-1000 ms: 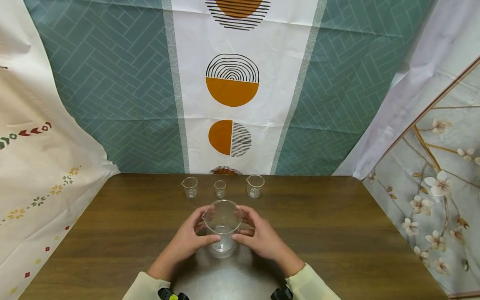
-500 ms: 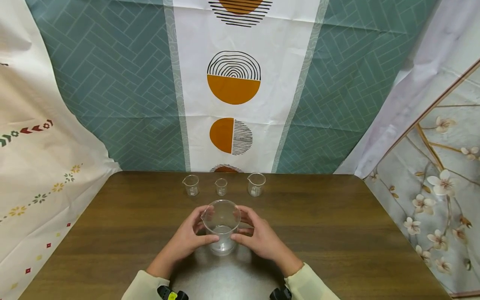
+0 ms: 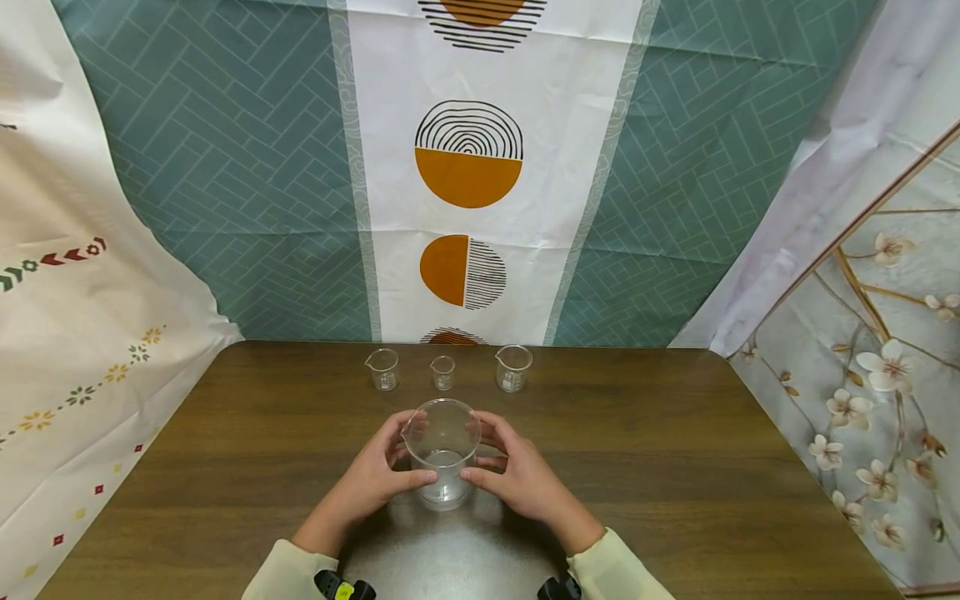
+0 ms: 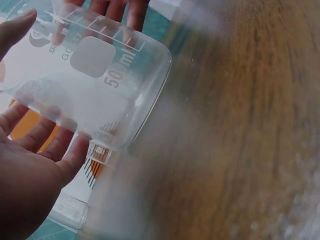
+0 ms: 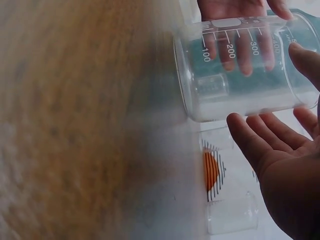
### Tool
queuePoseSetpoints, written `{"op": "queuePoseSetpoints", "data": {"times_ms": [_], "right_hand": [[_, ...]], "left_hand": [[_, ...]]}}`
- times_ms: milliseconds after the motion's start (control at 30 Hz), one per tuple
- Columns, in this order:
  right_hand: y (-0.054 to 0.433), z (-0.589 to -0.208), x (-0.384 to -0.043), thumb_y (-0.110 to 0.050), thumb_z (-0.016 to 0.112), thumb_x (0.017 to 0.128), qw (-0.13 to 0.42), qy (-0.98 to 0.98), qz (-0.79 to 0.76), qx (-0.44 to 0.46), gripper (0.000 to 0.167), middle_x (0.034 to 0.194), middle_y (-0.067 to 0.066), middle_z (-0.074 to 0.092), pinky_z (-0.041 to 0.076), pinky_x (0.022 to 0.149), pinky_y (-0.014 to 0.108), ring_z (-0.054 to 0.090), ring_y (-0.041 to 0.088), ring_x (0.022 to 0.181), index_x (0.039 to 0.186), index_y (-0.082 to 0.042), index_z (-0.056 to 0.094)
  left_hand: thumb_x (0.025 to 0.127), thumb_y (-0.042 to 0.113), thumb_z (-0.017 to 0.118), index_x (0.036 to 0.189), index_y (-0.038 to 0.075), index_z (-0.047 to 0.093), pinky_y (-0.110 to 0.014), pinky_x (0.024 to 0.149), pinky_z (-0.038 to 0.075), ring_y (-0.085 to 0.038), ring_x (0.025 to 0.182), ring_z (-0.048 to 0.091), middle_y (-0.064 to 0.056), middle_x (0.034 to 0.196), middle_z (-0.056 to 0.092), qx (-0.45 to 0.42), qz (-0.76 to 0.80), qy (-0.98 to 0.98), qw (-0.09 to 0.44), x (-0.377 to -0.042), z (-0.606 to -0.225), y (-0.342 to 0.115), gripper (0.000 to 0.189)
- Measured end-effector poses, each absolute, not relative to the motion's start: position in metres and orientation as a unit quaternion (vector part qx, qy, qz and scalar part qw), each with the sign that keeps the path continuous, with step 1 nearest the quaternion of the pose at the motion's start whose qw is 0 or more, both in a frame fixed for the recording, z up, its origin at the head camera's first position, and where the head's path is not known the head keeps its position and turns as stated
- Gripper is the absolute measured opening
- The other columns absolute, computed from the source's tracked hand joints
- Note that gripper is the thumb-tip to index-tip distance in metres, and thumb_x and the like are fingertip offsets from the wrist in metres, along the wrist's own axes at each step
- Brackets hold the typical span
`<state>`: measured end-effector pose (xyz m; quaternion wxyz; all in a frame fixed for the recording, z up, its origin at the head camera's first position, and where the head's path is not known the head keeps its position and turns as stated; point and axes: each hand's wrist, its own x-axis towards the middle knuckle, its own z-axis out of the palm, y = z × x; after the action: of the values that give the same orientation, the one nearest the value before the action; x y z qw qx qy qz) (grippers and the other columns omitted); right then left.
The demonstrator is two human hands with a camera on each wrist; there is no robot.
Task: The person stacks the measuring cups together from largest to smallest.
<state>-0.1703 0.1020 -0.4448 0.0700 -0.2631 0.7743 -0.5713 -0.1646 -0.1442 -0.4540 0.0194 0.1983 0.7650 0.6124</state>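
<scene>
On the brown surface (image 3: 225, 467), three small beakers (image 3: 443, 379) stand in a row behind the large beaker (image 3: 445, 490), and a patterned cloth (image 3: 262, 167) hangs at the back. On the glass of the large beaker one can read the numbers 100, 200 and 300 and, on another side, "ml". It is upright between the left hand (image 3: 375, 475) and the right hand (image 3: 525, 475), which grip it with curved fingers and thumbs.
</scene>
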Motion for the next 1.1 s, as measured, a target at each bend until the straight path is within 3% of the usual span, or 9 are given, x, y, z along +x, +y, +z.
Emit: {"op": "queuePoseSetpoints", "data": {"times_ms": [367, 633, 933, 1100], "right_hand": [[0.101, -0.448, -0.171, -0.008, 0.076, 0.083, 0.073, 0.77, -0.581, -0.254, 0.075, 0.142, 0.02, 0.049, 0.051, 0.095, 0.041, 0.049, 0.034, 0.132, 0.146, -0.012, 0.035], [0.102, -0.448, -0.172, -0.012, 0.076, 0.083, 0.073, 0.773, -0.576, -0.256, 0.074, 0.141, 0.018, 0.05, 0.051, 0.095, 0.036, 0.05, 0.032, 0.13, 0.145, -0.014, 0.036], [0.099, -0.429, -0.164, -0.004, 0.074, 0.083, 0.08, 0.771, -0.577, -0.258, 0.073, 0.139, 0.027, 0.048, 0.049, 0.095, 0.046, 0.048, 0.041, 0.13, 0.145, -0.002, 0.034], [0.099, -0.418, -0.16, -0.004, 0.074, 0.083, 0.085, 0.771, -0.576, -0.257, 0.072, 0.139, 0.026, 0.049, 0.049, 0.096, 0.046, 0.049, 0.041, 0.129, 0.144, -0.002, 0.035]], "left_hand": [[0.077, 0.016, 0.082, 0.142, 0.01, 0.039, -0.03, 0.099, 0.046, -0.037, 0.129, 0.045, -0.019, 0.14, 0.048, 0.209, 0.605, 0.769, 0.007, -0.166, -0.457, -0.145, 0.078], [0.076, 0.016, 0.082, 0.146, 0.013, 0.036, -0.036, 0.102, 0.045, -0.037, 0.131, 0.045, -0.018, 0.141, 0.048, 0.224, 0.593, 0.773, 0.013, -0.17, -0.458, -0.145, 0.084], [0.073, 0.013, 0.084, 0.15, 0.022, 0.027, -0.028, 0.106, 0.037, -0.04, 0.138, 0.036, -0.022, 0.148, 0.039, 0.252, 0.624, 0.738, 0.047, -0.174, -0.46, -0.139, 0.096], [0.073, 0.01, 0.084, 0.15, 0.021, 0.026, -0.042, 0.106, 0.039, -0.042, 0.134, 0.041, -0.023, 0.148, 0.04, 0.252, 0.637, 0.727, 0.054, -0.176, -0.461, -0.135, 0.098]]}}
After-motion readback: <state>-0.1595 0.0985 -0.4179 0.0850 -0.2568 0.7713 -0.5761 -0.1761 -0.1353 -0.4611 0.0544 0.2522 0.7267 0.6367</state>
